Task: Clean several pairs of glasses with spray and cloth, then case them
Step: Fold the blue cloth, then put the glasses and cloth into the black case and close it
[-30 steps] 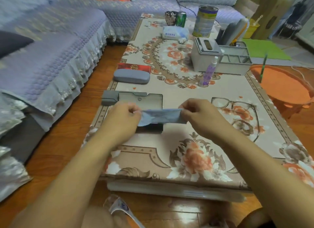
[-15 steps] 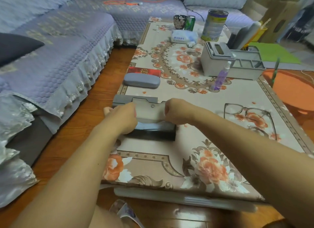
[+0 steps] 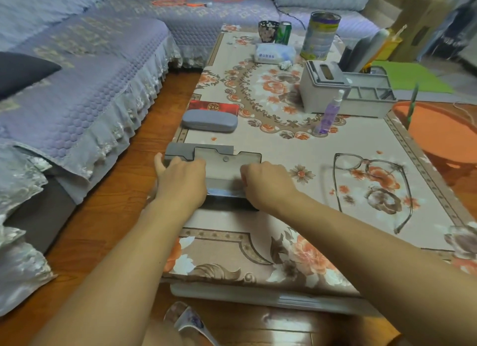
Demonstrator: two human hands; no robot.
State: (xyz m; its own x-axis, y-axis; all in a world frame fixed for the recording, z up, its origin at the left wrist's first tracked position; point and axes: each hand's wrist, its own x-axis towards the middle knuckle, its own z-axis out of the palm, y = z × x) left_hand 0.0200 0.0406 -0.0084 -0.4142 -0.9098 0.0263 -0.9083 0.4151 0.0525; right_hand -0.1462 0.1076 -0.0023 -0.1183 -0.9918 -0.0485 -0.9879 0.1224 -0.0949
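An open dark glasses case [image 3: 227, 162] lies near the table's left edge, with its grey flap folded back. My left hand [image 3: 180, 183] grips the case's left end, thumb outside it. My right hand [image 3: 265, 183] curls into the case's right part, pressing on a grey-blue cloth [image 3: 224, 189], of which only a strip shows between my hands. A thin-framed pair of glasses [image 3: 366, 162] lies unfolded on the table to the right. The purple spray bottle [image 3: 329, 113] stands farther back. The inside of the case is mostly hidden by my hands.
A closed grey case [image 3: 209, 121] and a red box [image 3: 213, 107] lie behind the open case. A grey organiser [image 3: 322, 87], a tin [image 3: 320, 36], a can and a tissue pack stand at the back. A sofa [image 3: 90, 74] runs along the left, and an orange stool [image 3: 444, 131] stands on the right.
A second ago both hands held the cloth stretched in the air above the case. They have lowered it into the open case and now rest there.
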